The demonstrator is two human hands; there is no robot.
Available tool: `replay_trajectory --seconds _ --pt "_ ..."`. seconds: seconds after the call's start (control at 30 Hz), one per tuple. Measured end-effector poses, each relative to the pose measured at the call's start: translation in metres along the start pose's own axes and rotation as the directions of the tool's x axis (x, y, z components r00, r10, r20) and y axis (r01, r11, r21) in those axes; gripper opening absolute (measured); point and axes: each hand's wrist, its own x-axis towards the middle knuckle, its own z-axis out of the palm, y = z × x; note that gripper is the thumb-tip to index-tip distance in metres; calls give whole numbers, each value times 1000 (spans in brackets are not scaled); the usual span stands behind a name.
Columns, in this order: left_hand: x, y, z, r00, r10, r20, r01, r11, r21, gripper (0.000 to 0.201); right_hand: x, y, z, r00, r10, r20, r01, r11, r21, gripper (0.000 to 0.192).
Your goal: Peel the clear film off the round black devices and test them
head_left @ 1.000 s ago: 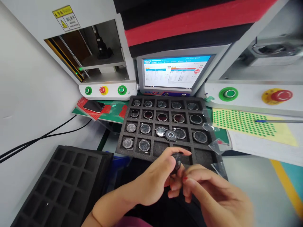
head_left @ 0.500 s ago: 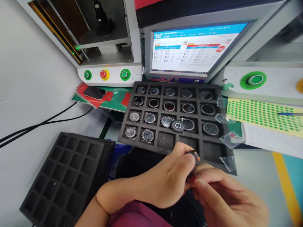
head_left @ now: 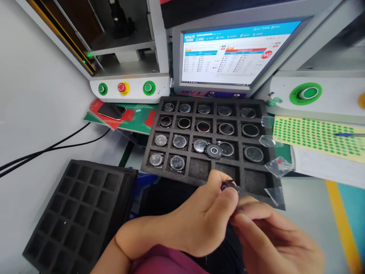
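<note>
Your left hand (head_left: pixel 199 220) pinches the small round black watch-case part (head_left: pixel 228 186) edge-on at its fingertips, your right hand (head_left: pixel 273 239) curled just beneath touching it, with the black foam compartment tray's (head_left: pixel 148 152) empty pockets directly beyond the fingers.

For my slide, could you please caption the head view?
Both hands, left hand and right hand, pinch a small black round part beside a foam tray of round parts.

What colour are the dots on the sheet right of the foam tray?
Green dots on a yellow sheet, beside the foam tray; clearest in the head view.
</note>
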Motion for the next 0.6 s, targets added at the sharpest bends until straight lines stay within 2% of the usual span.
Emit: replay_trajectory --seconds 0.2,0.4,0.47,0.6 --pt "2 0 0 995 92 -23 -88 986 139 27 0 1 -1 1000 4 3 -4 1000 -9 12" --pt "5 -10 3 949 310 -56 -270 894 359 19 -4 5 0 1000 7 -2 -7 1000 19 11" --pt "5 -11 3 934 347 -86 -281 862 421 22 -4 7 -1 1000 21 5 -21 999 37 10" --pt "1 -6 1 929 364 -72 -283 821 495 22 -2 9 -1 994 93 61 -99 989 107 10"
